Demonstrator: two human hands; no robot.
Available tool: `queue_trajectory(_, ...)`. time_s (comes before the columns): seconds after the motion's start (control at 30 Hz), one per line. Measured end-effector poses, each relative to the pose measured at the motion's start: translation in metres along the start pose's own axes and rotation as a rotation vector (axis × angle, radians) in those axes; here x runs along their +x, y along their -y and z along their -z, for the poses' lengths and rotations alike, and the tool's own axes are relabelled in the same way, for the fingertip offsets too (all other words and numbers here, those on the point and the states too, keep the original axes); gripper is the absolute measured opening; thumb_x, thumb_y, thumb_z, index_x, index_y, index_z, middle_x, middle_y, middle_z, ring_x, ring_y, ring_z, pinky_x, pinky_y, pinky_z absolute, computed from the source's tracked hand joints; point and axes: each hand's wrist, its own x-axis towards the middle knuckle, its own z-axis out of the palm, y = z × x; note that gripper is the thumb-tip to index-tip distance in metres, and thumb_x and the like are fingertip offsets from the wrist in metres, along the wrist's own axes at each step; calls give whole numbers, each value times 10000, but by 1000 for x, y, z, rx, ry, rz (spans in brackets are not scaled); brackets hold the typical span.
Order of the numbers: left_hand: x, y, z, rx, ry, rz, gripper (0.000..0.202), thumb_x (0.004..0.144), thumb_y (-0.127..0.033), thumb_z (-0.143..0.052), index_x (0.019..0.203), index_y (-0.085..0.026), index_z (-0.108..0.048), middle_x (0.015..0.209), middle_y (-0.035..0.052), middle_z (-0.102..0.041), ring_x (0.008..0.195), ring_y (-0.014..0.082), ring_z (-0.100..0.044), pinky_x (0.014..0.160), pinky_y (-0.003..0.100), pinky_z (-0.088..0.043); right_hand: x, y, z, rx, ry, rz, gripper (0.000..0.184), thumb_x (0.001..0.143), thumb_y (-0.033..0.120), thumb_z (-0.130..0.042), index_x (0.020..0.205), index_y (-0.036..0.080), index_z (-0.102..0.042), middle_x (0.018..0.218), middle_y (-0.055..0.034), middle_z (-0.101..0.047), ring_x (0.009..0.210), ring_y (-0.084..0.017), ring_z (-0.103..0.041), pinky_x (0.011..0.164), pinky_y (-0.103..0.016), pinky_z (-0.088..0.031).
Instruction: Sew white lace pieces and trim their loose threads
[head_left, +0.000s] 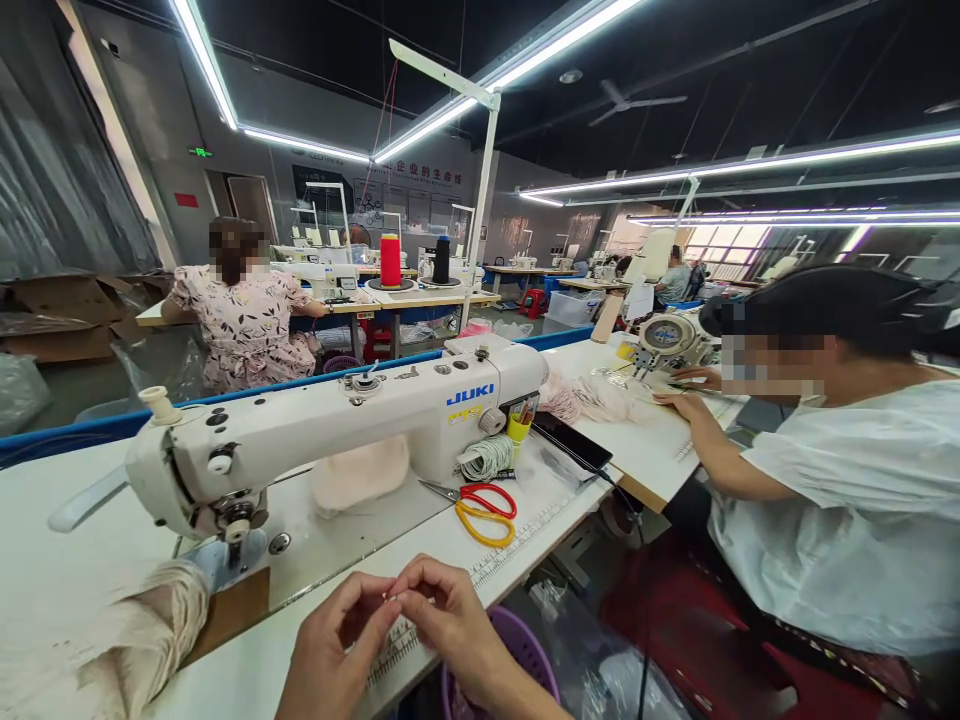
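Far L of the fingers, a cream fabric roll lies on the white surface, one end near the presser foot of the JUKI sewing machine, which stands beyond the fingers & mostly to their L. L hand & R hand meet at the surface's near edge. Thumb & forefinger of each are closed in a pinch on a tiny pale bit held right btw the fingertips, too small to tell what it is. Beyond & slightly R of the fingers: a printed ruler strip, scissors w/ red & yellow handles lying flat, then a coil of white cord. Under the R hand, a purple basket. Far R, a co-worker in a white top sits at the next machine.
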Motion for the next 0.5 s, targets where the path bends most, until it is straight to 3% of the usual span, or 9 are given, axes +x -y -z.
queue_trajectory(0.1, 4, 4, -4, 140, 0, -62, 321, 803, -518, -524, 725, -217, -604, 646, -8, -591, 586, 167, -518, 552, 246, -402, -7, 0, 12, -231, -103, 104, 286, 796, 418, -610, 708, 145, -601, 647, 14, -493, 596, -103, -394, 554, -230, -301)
queue_trajectory(0.17, 4, 7, -2, 223, 26, -90, 331, 828, -498, -483, 690, -215, -587, 616, -12, -564, 570, 164, -496, 541, 246, -377, -9, 1, 17, -258, -115, 114, 285, 789, 412, -606, 685, 147, -586, 656, 9, -504, 619, -112, -406, 571, -238, -297)
queue_trajectory(0.37, 2, -1, 0, 373, 133, -45, 192, 800, -362, -489, 685, -215, -535, 587, -30, -538, 562, 158, -490, 537, 242, -358, -13, 2, 19, 1, 2, -130, 262, 796, 426, -552, 740, 174, -504, 529, 72, -360, 472, -74, -278, 454, -197, -225)
queue_trajectory(0.43, 3, -5, 0, 403, 118, -36, 145, 768, -320, -511, 666, -216, -521, 574, -34, -529, 558, 158, -488, 535, 246, -355, -15, 3, 19, 54, 52, -186, 288, 816, 456, -515, 752, 177, -484, 533, 64, -393, 461, -71, -307, 453, -190, -241)
queue_trajectory(0.5, 6, -4, -2, 275, 57, -40, 161, 751, -346, -545, 660, -215, -525, 631, -19, -559, 610, 168, -518, 580, 260, -395, -19, 5, 21, 66, 109, -174, 349, 817, 513, -514, 741, 174, -478, 602, 37, -460, 483, -70, -377, 481, -195, -285)
